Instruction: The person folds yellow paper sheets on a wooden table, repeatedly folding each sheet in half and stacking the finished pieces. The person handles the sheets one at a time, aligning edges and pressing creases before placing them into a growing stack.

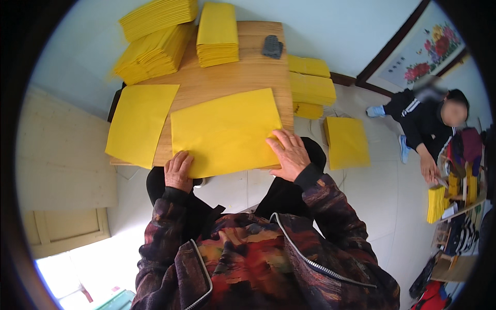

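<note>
A large yellow sheet [226, 129], like folded paper or cloth, lies on the near part of the wooden table [188, 76], its lower edge reaching past the table's front edge. My left hand [179, 172] holds its lower left corner, fingers over the top and the thumb near the edge. At the lower right corner, my right hand [291, 155] grips the sheet, fingers on its upper face and the thumb by the lower edge. Whatever part of either hand lies beneath the sheet is hidden. Just left of it rests another yellow sheet [140, 124].
Tall yellow stacks [155, 49] and a smaller stack [217, 36] stand at the table's far side. A dark grey cloth [272, 47] lies at the far right corner. Yellow bundles [312, 88] and another stack [347, 142] sit right of the table. A person [431, 116] crouches farther right.
</note>
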The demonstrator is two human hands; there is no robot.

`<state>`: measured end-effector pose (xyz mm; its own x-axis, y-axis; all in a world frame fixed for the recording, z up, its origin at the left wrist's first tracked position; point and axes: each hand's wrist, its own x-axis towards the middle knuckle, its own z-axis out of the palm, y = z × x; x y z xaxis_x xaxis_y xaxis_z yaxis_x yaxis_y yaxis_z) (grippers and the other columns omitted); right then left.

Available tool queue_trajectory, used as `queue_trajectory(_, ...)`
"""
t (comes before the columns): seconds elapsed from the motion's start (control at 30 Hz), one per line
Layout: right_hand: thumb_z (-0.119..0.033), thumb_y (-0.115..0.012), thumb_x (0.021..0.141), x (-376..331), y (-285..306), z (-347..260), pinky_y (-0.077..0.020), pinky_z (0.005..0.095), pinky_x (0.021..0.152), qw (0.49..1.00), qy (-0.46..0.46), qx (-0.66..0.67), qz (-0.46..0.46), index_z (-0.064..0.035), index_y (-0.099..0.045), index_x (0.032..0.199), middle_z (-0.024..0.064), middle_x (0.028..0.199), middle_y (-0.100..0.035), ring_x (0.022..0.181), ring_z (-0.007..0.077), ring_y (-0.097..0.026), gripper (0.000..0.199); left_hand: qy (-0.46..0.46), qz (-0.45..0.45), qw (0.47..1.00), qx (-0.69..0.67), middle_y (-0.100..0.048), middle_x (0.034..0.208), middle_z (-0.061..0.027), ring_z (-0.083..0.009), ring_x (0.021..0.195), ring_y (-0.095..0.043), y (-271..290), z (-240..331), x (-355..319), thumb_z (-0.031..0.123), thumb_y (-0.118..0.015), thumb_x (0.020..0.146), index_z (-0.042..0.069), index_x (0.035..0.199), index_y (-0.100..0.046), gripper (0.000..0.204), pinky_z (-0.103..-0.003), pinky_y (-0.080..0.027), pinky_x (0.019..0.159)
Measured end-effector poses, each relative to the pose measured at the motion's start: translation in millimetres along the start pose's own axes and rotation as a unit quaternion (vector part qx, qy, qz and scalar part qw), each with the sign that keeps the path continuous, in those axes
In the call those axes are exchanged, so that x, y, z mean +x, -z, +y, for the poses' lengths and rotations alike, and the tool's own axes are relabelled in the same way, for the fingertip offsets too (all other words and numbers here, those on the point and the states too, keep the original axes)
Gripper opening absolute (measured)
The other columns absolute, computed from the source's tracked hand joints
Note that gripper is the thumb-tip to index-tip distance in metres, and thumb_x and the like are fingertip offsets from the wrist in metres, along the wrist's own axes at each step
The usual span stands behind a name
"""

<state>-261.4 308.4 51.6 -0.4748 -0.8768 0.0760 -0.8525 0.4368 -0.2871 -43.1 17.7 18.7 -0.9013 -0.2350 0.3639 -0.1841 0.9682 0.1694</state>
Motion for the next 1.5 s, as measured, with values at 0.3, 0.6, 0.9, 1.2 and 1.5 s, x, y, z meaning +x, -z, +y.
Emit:
queue_trajectory(0.3, -0.022, -0.080, 0.063, -10, 15, 5, -0.0350, 0.0405, 0.100, 0.999, 0.037, 0.027, 0.018, -0.0064, -0.052, 0.121, 0.0074, 0.127, -0.051, 0.117, 0.0282, -0.047, 0.066, -0.037, 0.038, 0.997, -0.056, -0.065, 0.104, -0.0057, -0.0258, 0.092, -0.063, 18, -14, 3, 0.001, -0.063, 0.066, 0.010, 0.094, -0.062, 0.029, -0.037, -0.045, 0.082)
queue_trajectory(0.6, -0.014, -0.075, 0.070, 6, 24, 23, -0.0423, 0.0404, 0.094, 0.986, 0.013, 0.165, -0.004, -0.0061, -0.054, 0.117, 0.0113, 0.114, -0.059, 0.109, 0.0317, -0.052, 0.052, 0.048, -0.037, 0.968, -0.243, -0.066, 0.085, -0.0097, -0.0300, 0.082, -0.065, 33, -36, 28, -0.005, -0.068, 0.068, 0.005, 0.085, -0.065, 0.019, -0.033, -0.051, 0.071)
queue_trajectory(0.9, 0.009, -0.049, 0.076, 2, 8, 32, -0.0459, 0.0362, 0.093, 0.982, -0.018, 0.137, 0.127, -0.0035, -0.051, 0.122, 0.0135, 0.117, -0.059, 0.108, 0.0307, -0.055, 0.048, 0.106, -0.122, 0.908, -0.386, -0.032, 0.149, -0.0139, -0.0320, 0.137, -0.034, 37, -38, 3, 0.001, -0.066, 0.066, 0.008, 0.130, -0.048, 0.067, -0.035, -0.033, 0.107)
queue_trajectory(1.2, -0.003, -0.045, 0.092, 30, 16, 35, -0.0479, 0.0305, 0.087, 0.825, -0.262, 0.500, 0.027, 0.0072, -0.033, 0.138, 0.0237, 0.134, -0.049, 0.108, 0.0234, -0.057, 0.048, 0.432, 0.057, 0.571, -0.696, -0.031, 0.151, -0.0116, -0.0254, 0.140, -0.028, 23, -47, 15, 0.037, -0.045, 0.098, 0.005, 0.146, -0.027, 0.060, -0.037, -0.023, 0.112)
queue_trajectory(1.5, -0.003, -0.049, 0.091, 38, 16, 38, -0.0463, 0.0295, 0.090, 0.845, -0.258, 0.467, 0.024, 0.0081, -0.035, 0.136, 0.0229, 0.132, -0.051, 0.108, 0.0232, -0.057, 0.048, 0.474, 0.086, 0.606, -0.633, -0.040, 0.145, -0.0099, -0.0235, 0.130, -0.040, 24, -31, 38, 0.037, -0.050, 0.097, 0.004, 0.143, -0.035, 0.059, -0.035, -0.033, 0.104)
